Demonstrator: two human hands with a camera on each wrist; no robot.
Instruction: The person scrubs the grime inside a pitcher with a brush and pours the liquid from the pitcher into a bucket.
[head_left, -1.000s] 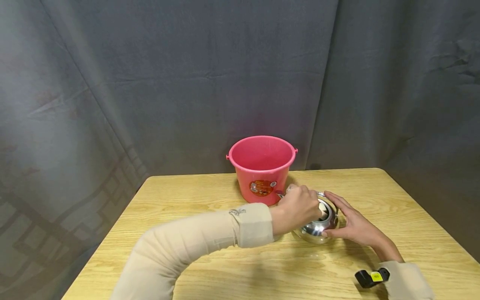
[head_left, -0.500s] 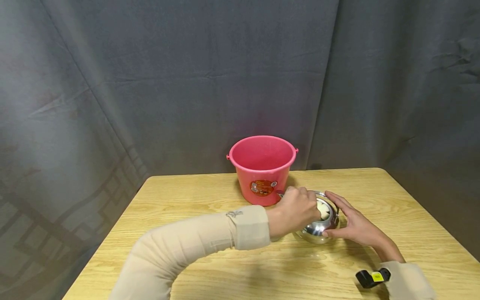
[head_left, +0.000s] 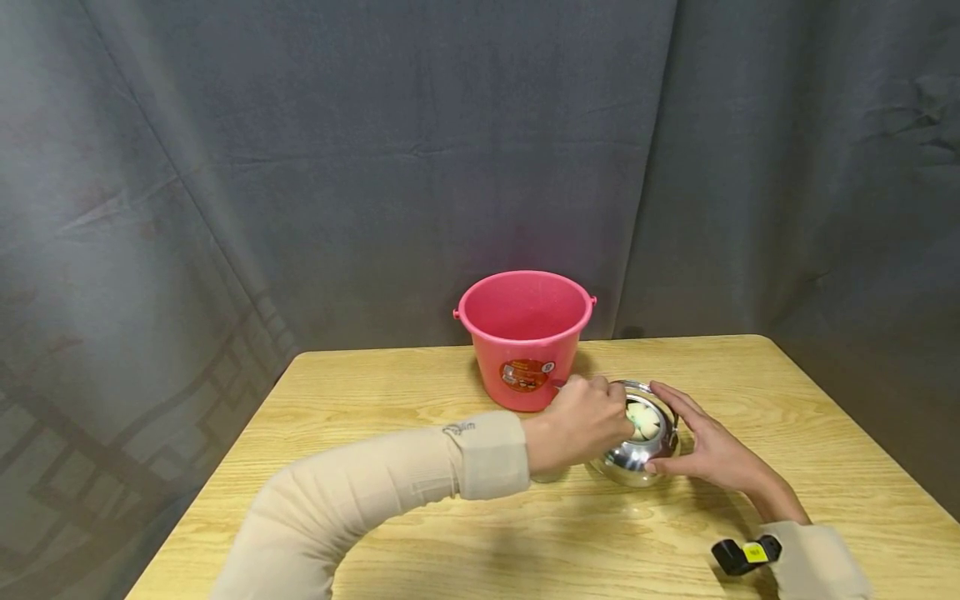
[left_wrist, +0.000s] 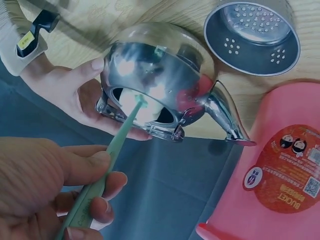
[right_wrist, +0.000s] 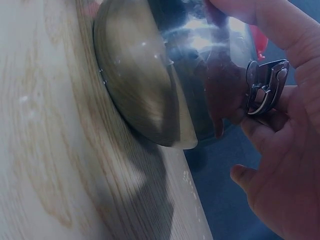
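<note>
A round, mirror-bright metal teakettle [left_wrist: 150,70] gleams. The left grip [head_left: 583,421] pinches a tapering green brush handle [left_wrist: 120,140]; the right grip [head_left: 711,448] clasps the teakettle.

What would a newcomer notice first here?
Probably the pink bucket, near the far edge of the table in the head view. Next, the shiny kettle in front and to the right, the right hand on its side. The left hand holds a green-handled tool, its pale head in the kettle's opening.

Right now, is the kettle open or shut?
Open: the kettle has no lid over its top hole, and dark gaps show around the white scrubber.
</note>
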